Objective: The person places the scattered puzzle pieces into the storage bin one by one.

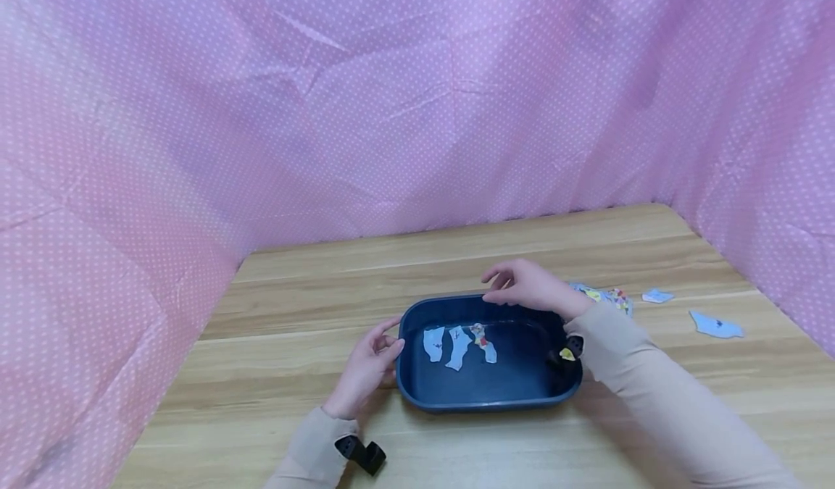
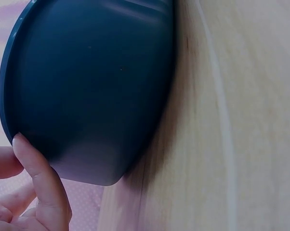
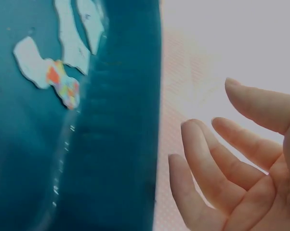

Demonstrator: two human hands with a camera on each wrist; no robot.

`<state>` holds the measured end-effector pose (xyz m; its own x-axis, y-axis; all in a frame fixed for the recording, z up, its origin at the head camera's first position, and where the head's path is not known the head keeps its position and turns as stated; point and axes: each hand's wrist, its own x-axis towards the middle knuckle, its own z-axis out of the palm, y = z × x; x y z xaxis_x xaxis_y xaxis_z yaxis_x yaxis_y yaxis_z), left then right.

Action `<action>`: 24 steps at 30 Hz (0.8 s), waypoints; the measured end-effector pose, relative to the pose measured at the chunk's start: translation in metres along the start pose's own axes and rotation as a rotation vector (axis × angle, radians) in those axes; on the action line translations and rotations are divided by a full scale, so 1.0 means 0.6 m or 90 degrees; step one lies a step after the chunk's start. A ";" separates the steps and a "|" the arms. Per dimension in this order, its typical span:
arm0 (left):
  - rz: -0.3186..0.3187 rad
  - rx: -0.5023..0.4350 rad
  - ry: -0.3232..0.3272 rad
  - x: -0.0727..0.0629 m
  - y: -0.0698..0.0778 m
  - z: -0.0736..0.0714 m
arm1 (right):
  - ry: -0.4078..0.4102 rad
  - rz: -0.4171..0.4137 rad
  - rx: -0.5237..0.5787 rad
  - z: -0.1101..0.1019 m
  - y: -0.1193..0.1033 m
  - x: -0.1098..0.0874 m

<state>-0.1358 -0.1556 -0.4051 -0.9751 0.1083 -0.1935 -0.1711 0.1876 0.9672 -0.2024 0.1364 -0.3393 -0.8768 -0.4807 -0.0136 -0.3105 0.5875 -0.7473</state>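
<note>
Left fingers [image 2: 45, 179]: pinched at the rim of the tray [image 1: 483, 393], the left hand [image 1: 365, 369] holding its left end.
Right fingers [image 3: 210, 166]: loosely bent, set well apart from the thumb, holding nothing; the right hand [image 1: 530, 286] hovers over the far edge, right of its middle.
Tray: dark blue, on the worktop [image 1: 293, 315], well in from the left and right edges.
Row in the tray: first blue piece [image 1: 433, 344] nearest the left end, second blue piece [image 1: 459, 348] just beside it, then the patterned piece [image 1: 483, 342], blue with red and yellow patches, near the middle.
Tray's right end: yellow piece [image 1: 567, 355], just beside the right wrist camera [image 1: 575, 345].
Worktop, right of the tray: colourful pieces [image 1: 616, 298], partly hidden by the right forearm; small blue piece [image 1: 657, 296] farther right; large blue piece [image 1: 717, 325] nearest the right edge.
Sleeves [image 1: 665, 387]: beige, both arms; left wrist camera [image 1: 372, 458] black.
Curtain [image 1: 391, 112]: pink with white dots, beyond the worktop's far edge and along its sides.
</note>
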 end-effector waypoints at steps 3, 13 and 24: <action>0.001 -0.005 0.001 0.001 -0.001 0.000 | 0.006 0.015 0.023 -0.015 0.002 -0.004; -0.009 0.011 -0.002 0.003 -0.001 -0.004 | 0.049 0.020 0.019 -0.046 0.030 -0.021; -0.004 -0.006 -0.008 0.001 0.002 -0.004 | 0.074 0.059 0.027 -0.066 0.061 -0.041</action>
<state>-0.1371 -0.1579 -0.4036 -0.9720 0.1196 -0.2021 -0.1792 0.1786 0.9675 -0.2067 0.1956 -0.3404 -0.9382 -0.3459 -0.0079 -0.2134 0.5965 -0.7737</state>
